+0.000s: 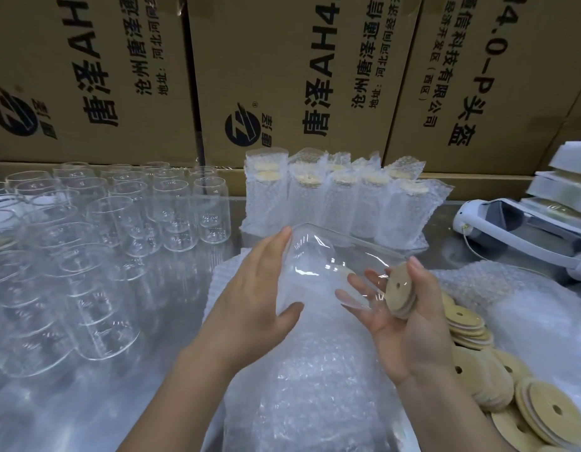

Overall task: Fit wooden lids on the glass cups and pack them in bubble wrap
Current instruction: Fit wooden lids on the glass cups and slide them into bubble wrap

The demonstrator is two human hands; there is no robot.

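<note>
1. Glass cup [318, 269]: held on its side above the bubble wrap [315, 370], mouth pointing right.
2. Left hand [259, 288]: grips the cup's base end, thumb underneath.
3. Right hand [409, 324]: holds a small stack of wooden lids [400, 290] at the cup's mouth.
4. Loose lids [497, 380]: piled on the worktop [87, 402], right side.
5. Bare cups [119, 223]: standing left.
6. Wrapped cups [334, 203]: standing behind.

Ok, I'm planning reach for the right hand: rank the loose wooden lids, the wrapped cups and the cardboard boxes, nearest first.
From the right hand:
1. Loose wooden lids, right beside it, on its right.
2. Wrapped cups, in a row behind it, centre.
3. Cardboard boxes, stacked along the back.
</note>
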